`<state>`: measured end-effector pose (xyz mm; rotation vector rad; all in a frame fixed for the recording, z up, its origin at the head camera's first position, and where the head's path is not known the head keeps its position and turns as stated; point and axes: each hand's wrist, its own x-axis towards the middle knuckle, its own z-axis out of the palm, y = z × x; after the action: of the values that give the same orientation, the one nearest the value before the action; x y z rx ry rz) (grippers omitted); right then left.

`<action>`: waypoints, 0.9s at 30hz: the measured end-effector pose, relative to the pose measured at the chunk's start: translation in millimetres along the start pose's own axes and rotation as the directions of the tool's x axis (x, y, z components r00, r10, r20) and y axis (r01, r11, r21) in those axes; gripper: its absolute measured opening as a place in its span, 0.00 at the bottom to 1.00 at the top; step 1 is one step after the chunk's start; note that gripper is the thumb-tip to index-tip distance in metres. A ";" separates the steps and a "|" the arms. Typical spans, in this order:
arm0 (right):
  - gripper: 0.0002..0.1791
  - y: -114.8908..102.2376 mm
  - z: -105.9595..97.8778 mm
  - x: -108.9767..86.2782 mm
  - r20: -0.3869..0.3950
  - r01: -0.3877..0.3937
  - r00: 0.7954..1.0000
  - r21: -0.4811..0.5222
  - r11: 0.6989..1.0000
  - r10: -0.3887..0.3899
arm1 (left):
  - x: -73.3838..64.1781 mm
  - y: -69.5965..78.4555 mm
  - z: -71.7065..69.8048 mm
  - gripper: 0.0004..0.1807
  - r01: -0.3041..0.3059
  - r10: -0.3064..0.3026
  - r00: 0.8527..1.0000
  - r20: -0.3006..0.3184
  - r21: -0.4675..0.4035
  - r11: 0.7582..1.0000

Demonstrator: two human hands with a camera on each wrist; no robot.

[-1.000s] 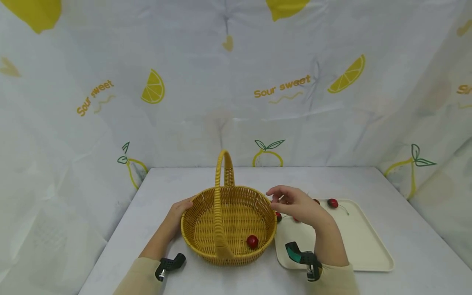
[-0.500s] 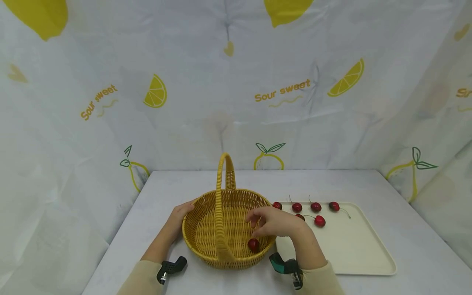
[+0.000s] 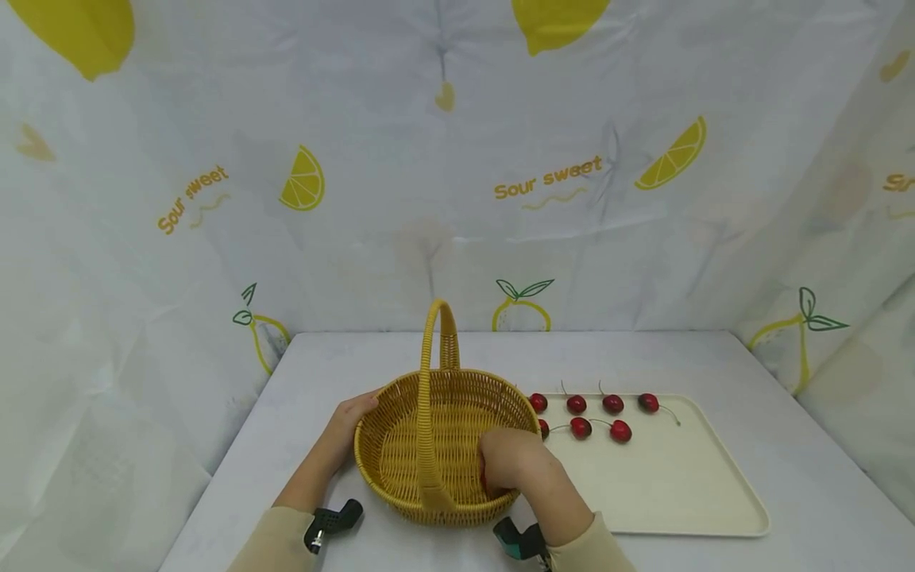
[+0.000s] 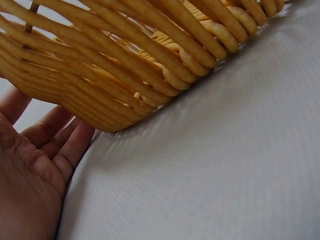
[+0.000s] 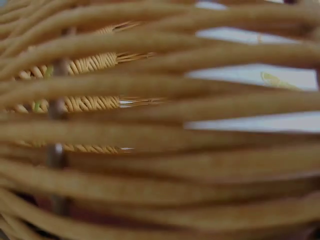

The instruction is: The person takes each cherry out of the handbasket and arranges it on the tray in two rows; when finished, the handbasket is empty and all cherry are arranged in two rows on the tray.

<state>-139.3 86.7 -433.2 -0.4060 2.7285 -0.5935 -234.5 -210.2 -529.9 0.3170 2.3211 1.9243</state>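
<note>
A yellow woven basket (image 3: pixel 400 477) with a tall arched handle (image 3: pixel 425 421) stands in the middle of the table. My left hand (image 3: pixel 343 421) rests against its left side; the left wrist view has that hand's fingers (image 4: pixel 75 145) fairly straight along the wicker. Inside the basket at the right, my right hand (image 3: pixel 511 461) is lowered with curled fingers round a dark red cherry (image 3: pixel 484 478), mostly hidden beneath the hand. Blurred wicker (image 5: pixel 160 135) fills the right wrist view, hiding that hand's fingertips.
A cream tray (image 3: pixel 686 485) lies right of the basket, its left part behind basket and arm. Several red cherries (image 3: pixel 620 431) with stems lie along its far side in two rows. A lemon-printed white cloth (image 3: pixel 400 222) hangs behind the table.
My right hand has moved left from the tray's far edge over the basket rim and down onto the cherry inside. My left hand stays at the basket's left side.
</note>
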 end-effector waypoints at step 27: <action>0.18 30.9 -60.0 -26.1 -0.265 0.259 0.948 0.325 0.910 -0.176 | -0.1 1.1 1.2 0.28 -0.004 0.005 1.000 -0.021 0.037 0.999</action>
<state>-143.7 143.6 -388.6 -0.5859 2.7202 -1.2456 -234.0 -208.9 -529.0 0.3072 2.3743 1.8976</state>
